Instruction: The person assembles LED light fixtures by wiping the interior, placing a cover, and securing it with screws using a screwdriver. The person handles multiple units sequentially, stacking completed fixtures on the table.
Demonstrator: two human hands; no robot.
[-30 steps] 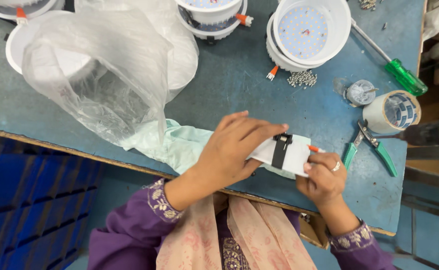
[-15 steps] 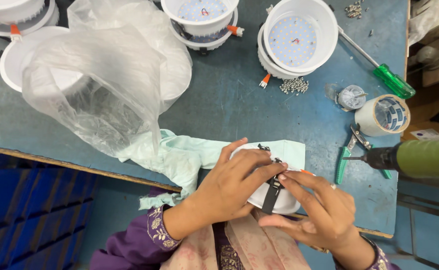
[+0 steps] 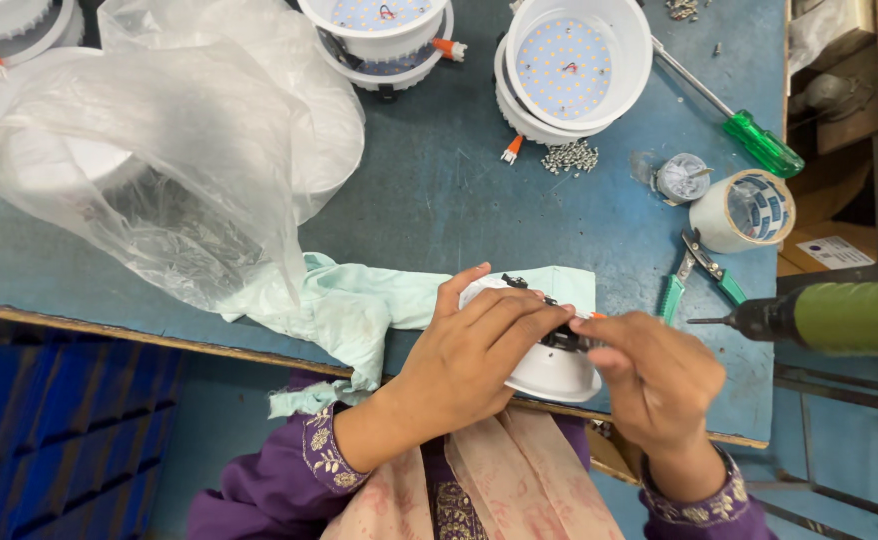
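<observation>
White plastic lamp housing lies on its side at the near edge, your left hand and right hand both gripping it, pale cloth underneath, pliers right.

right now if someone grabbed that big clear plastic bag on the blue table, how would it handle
The big clear crinkled plastic bag would probably be floppy and very light: it lies puffed and creased, draped over a white round light housing. It would likely collapse in the hand and feel slippery. Pulling it might drag the pale green cloth that it overlaps.

Both hands meet at centre: left hand fingers spread flat, right hand pinching.
</observation>
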